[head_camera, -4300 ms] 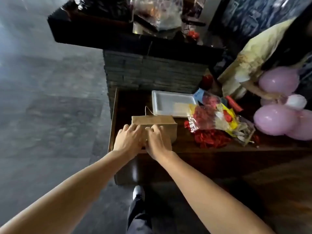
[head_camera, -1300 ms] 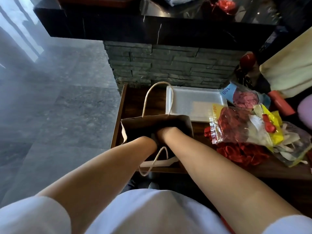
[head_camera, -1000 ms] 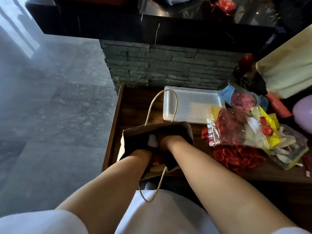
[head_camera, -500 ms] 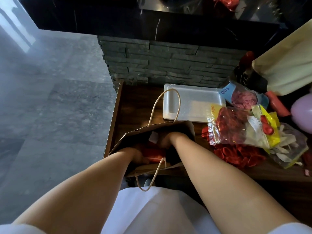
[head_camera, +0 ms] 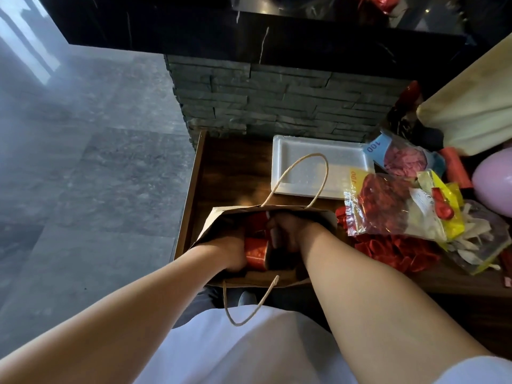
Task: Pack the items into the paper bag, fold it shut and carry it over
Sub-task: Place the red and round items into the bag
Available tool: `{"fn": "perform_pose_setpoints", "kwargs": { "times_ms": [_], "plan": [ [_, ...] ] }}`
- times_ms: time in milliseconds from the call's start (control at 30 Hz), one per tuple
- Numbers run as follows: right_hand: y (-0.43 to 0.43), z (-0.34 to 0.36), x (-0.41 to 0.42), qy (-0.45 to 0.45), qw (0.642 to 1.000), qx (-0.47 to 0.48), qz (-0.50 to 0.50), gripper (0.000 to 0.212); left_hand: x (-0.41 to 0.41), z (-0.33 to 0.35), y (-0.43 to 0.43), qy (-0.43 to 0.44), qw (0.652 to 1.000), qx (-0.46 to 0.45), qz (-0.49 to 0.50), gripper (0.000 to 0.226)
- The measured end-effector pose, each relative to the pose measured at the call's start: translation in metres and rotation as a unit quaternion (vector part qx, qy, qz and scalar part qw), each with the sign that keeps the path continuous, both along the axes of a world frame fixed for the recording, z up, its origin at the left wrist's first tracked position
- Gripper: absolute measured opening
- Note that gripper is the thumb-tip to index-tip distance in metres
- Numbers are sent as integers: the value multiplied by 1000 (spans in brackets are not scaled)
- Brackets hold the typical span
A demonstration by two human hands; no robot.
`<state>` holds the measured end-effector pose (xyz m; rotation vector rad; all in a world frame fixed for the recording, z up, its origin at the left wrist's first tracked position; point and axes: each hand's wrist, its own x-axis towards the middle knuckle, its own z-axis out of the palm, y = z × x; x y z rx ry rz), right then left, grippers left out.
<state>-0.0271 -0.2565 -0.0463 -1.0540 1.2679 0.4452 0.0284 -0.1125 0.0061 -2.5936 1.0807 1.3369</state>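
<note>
A brown paper bag (head_camera: pixel 211 227) stands open on the dark wooden table (head_camera: pixel 230 167), close to its front left corner. Its far rope handle (head_camera: pixel 321 167) stands up; the near handle (head_camera: pixel 250 310) hangs over the table's front edge. Both my hands are inside the bag's mouth. My left hand (head_camera: pixel 228 253) is closed against a shiny red roll (head_camera: pixel 256 254). My right hand (head_camera: pixel 289 231) is curled deeper in, next to another red item (head_camera: pixel 256 217); its fingertips are hidden. The bag's bottom is dark.
A white foam tray (head_camera: pixel 291 159) lies behind the bag. To the right are balloon packets (head_camera: pixel 388 206), loose red balloons (head_camera: pixel 396 254) and an inflated pink balloon (head_camera: pixel 491 184). A stone-faced counter (head_camera: pixel 263 92) rises behind. Grey floor lies left of the table edge (head_camera: pixel 191 189).
The bag, earlier lying flat under both hands, now stands open with both hands inside. Over the last second its mouth has widened and red items have come into sight.
</note>
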Motion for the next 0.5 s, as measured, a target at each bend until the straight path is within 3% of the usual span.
{"fn": "perform_pose_setpoints", "kwargs": {
  "times_ms": [100,233,333,433,500],
  "plan": [
    [2,1,-3,-22,994,63,-83,8,3,13,5,-3,999,-26,42,42],
    [8,-1,-5,-41,987,71,-135,7,3,22,15,-12,995,-44,86,65],
    [9,-5,-7,-64,985,73,-143,11,5,24,21,-48,995,-42,82,69],
    [12,-1,-7,-42,999,-18,15,15,8,30,25,-34,994,-47,92,60],
    [17,-2,-4,19,976,-108,189,36,11,34,28,-48,991,-65,108,52]
  ]
}}
